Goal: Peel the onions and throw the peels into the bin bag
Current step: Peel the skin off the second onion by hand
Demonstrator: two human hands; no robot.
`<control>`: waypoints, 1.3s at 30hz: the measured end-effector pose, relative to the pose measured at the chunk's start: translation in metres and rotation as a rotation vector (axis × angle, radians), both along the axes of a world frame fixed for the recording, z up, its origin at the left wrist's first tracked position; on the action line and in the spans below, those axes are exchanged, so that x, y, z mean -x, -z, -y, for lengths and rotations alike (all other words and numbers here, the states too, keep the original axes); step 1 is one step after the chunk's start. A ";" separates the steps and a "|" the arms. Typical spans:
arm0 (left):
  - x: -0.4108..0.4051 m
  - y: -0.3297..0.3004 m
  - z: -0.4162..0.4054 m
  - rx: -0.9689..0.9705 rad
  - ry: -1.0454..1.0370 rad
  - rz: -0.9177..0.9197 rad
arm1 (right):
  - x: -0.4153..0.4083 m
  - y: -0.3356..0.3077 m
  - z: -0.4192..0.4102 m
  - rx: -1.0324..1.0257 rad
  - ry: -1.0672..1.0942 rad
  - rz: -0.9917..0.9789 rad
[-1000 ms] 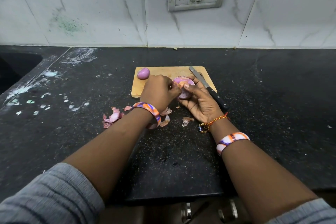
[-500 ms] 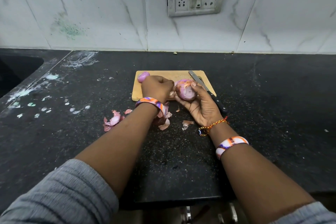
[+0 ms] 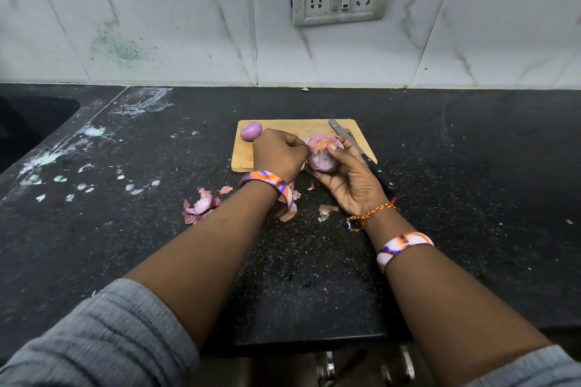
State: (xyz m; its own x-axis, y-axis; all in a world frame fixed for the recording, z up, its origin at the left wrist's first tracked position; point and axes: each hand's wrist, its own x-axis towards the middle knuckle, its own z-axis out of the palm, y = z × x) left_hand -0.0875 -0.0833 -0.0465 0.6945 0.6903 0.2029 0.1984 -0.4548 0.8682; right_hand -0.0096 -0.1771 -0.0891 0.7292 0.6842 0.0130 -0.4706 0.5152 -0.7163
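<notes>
The right hand (image 3: 352, 179) holds an onion (image 3: 322, 155) in curled fingers (image 3: 334, 148), just over the near edge of the wooden board (image 3: 295, 129). The left hand (image 3: 278, 154) pinches the skin at the onion's side. A peeled onion (image 3: 251, 131) (small and purple) sits on the board's far left corner. Peels (image 3: 201, 206) lie on the black desk (image 3: 471, 166). A knife (image 3: 361, 154) lies beside the right hand.

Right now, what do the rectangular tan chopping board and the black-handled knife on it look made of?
Rectangular tan chopping board: looks like wood or bamboo, matte, pale with faint grain and scuffs. Black-handled knife: grey metal blade, dull sheen, probably steel; the handle looks like black plastic with pale rivet dots, though it could be dark wood.
</notes>
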 end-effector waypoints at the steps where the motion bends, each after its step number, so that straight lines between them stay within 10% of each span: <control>1: 0.000 0.000 -0.001 -0.016 -0.015 -0.018 | 0.001 -0.001 0.000 0.015 -0.004 0.014; 18: -0.006 -0.002 0.007 -0.435 0.032 -0.054 | 0.002 -0.001 -0.001 0.027 -0.049 0.030; 27: -0.012 0.000 -0.014 0.159 -0.132 -0.125 | -0.003 0.004 -0.004 -0.008 -0.042 0.003; 39: -0.001 0.011 -0.015 0.203 0.041 0.072 | -0.004 0.004 -0.004 -0.068 -0.067 -0.024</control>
State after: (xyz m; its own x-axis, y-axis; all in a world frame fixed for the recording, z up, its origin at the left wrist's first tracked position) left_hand -0.0861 -0.0683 -0.0576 0.7114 0.6938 0.1122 0.1178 -0.2751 0.9542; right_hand -0.0059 -0.1730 -0.0933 0.6822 0.7299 0.0439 -0.5225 0.5285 -0.6691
